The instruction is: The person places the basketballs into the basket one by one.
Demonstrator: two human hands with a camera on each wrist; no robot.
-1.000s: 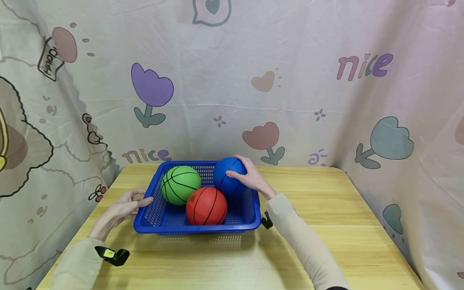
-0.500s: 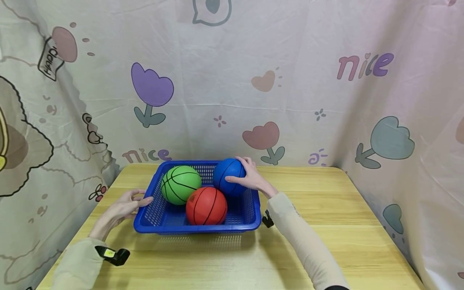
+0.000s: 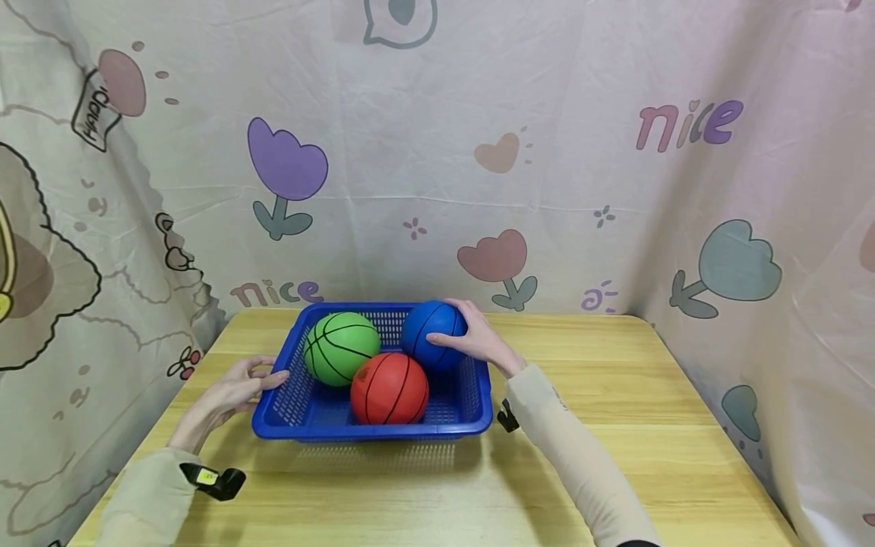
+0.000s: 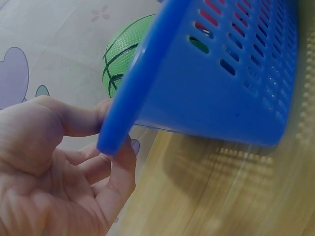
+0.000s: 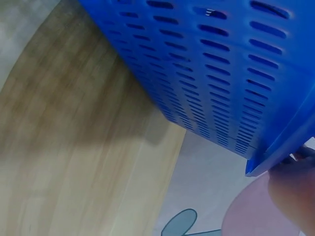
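A blue plastic basket (image 3: 321,433) with slotted walls sits on the table and holds three small basketballs. The green basketball (image 3: 340,351) lies at the back left, and the red basketball (image 3: 391,390) is at the front middle. In the back right corner is the blue basketball (image 3: 425,339), which my right hand (image 3: 477,334) grips from the right with thumb and fingers spread round it. With thumb above and fingers below, my left hand (image 3: 235,386) pinches the basket's left rim (image 4: 130,93). The right wrist view shows only part of the right hand (image 5: 295,189), beside the rim.
The light wooden table (image 3: 581,425) extends to both sides of the basket and in front of it. A patterned curtain (image 3: 410,167) hangs close behind the table and along both sides. Each sleeve carries a black wrist camera (image 3: 213,482).
My right hand and the blue basketball have sunk slightly into the basket's back right corner. The left hand, the basket and the other two balls stay where they were.
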